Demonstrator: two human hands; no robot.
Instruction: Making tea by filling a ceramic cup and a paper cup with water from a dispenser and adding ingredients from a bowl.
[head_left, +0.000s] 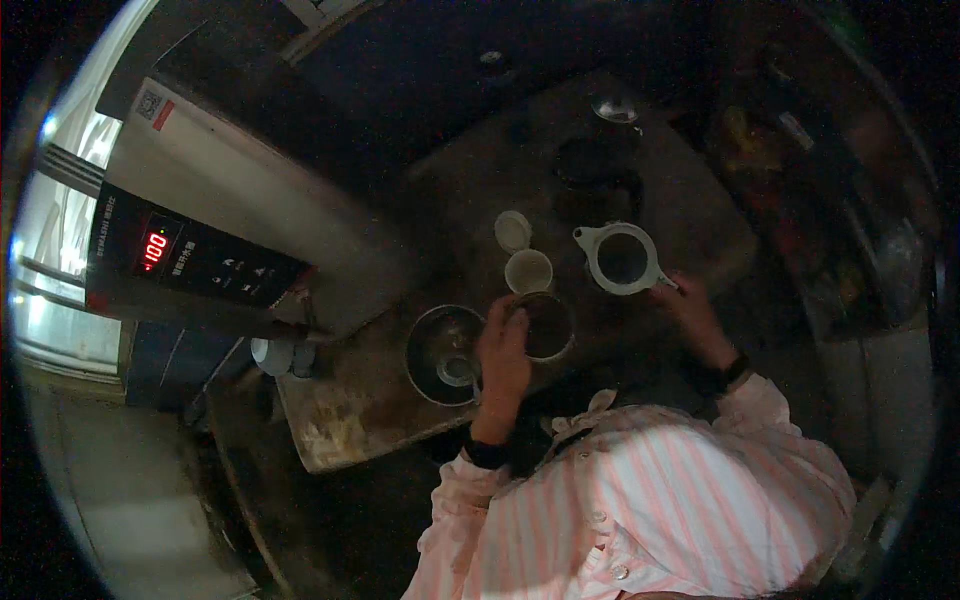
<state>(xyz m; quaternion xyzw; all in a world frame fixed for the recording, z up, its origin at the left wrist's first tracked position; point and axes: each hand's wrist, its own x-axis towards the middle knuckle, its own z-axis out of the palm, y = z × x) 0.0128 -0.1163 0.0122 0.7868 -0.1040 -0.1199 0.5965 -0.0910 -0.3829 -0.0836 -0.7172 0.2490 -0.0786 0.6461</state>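
Note:
My right hand (695, 315) is closed on the handle of a white teapot (604, 277), which has a short spout on its left and a dark, open round top. My left hand (503, 350) has its fingers at the rim of a dark round bowl-like vessel (568, 343); fingertips and thumb are bent over its left edge. Just beyond that hand stand two small pale cups, a nearer one (528, 272) and a farther one (513, 231). A metal bowl (413, 352) lies to the left of the hand, with a small shiny cup (455, 371) inside it.
A tall water boiler (200, 250) with a lit red display stands at the left, its tap over the table side. Below the tap is a white rounded object (272, 356). A shiny metal piece (614, 109) lies at the back of the worn table (345, 435). Dim clutter fills the right.

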